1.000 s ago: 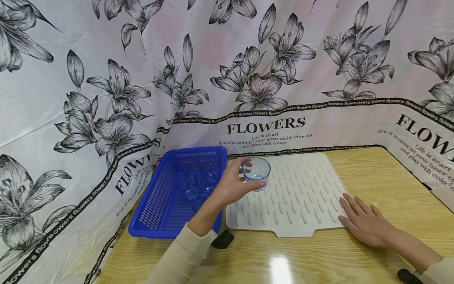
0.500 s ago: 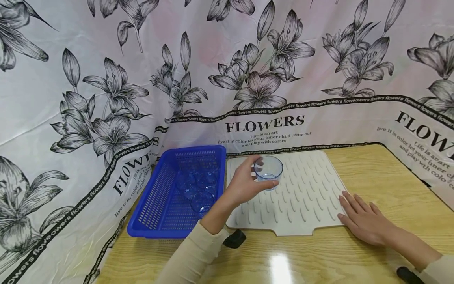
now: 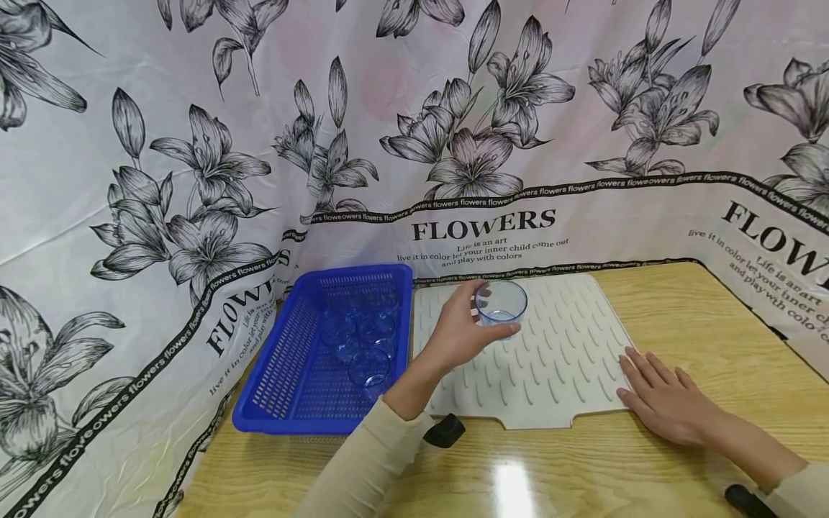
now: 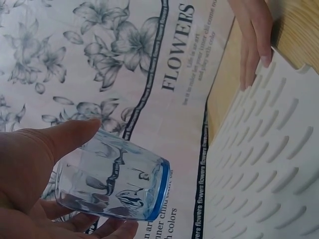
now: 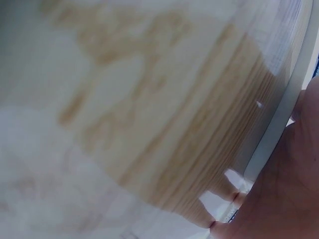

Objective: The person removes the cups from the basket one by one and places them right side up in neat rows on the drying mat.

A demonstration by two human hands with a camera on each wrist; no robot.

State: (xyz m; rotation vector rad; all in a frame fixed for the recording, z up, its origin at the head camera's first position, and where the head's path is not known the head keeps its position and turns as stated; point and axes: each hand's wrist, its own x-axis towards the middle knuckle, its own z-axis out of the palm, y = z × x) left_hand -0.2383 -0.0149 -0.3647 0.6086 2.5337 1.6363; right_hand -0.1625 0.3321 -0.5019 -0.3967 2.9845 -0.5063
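While the left hand (image 3: 458,334) grips a blue-tinted drinking glass (image 3: 501,309), with the thumb on the near side and the fingers on the far side, the right hand (image 3: 670,403) lies palm down with its fingers extended. The gripped glass is located above the white draining mat (image 3: 557,360), toward the mat's back edge and left of its centre. The left wrist view shows the glass apart from the mat surface; fingers are visible through its transparent wall.

The blue perforated basket (image 3: 275,374) stands near the left edge of the table (image 3: 680,309), its right wall just beside the mat's left edge. It contains several blue-tinted glasses (image 3: 359,334), grouped toward its right wall. One of these, the front glass (image 3: 370,370), is nearest the basket's front right corner, with a round rim visible. Overlap and transparency prevent an exact count.

The mat carries rows of curved raised ridges and has a tab at its front edge. The right hand's fingertips are at the mat's right edge, near the front right corner. A printed curtain (image 3: 482,248) borders the table's back edge.
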